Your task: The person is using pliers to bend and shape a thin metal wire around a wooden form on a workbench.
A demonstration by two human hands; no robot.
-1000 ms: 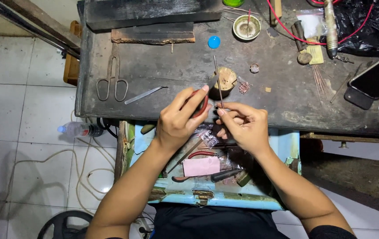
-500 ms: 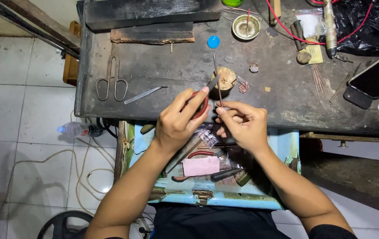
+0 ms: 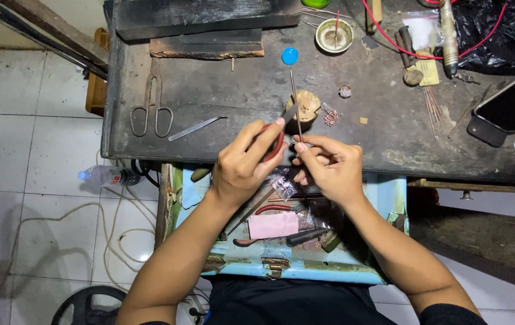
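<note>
My left hand (image 3: 246,162) grips red-handled pliers (image 3: 276,143) at the front edge of the dark workbench (image 3: 221,96). The plier jaws reach toward a thin metal rod (image 3: 295,102) that stands nearly upright between both hands. My right hand (image 3: 328,165) pinches the lower end of that rod with thumb and forefinger. Just behind the fingers sits a small round wooden block (image 3: 307,107). What the plier tips clamp is too small to tell.
Scissors (image 3: 151,108) and a flat metal strip (image 3: 196,127) lie left on the bench. A small bowl (image 3: 334,35), blue cap (image 3: 290,56), phone (image 3: 509,105) and red cable (image 3: 390,36) sit behind. An open light-blue drawer (image 3: 281,241) with tools lies below the hands.
The thin rod has tipped more upright and both hands have shifted very slightly; the grips are the same.
</note>
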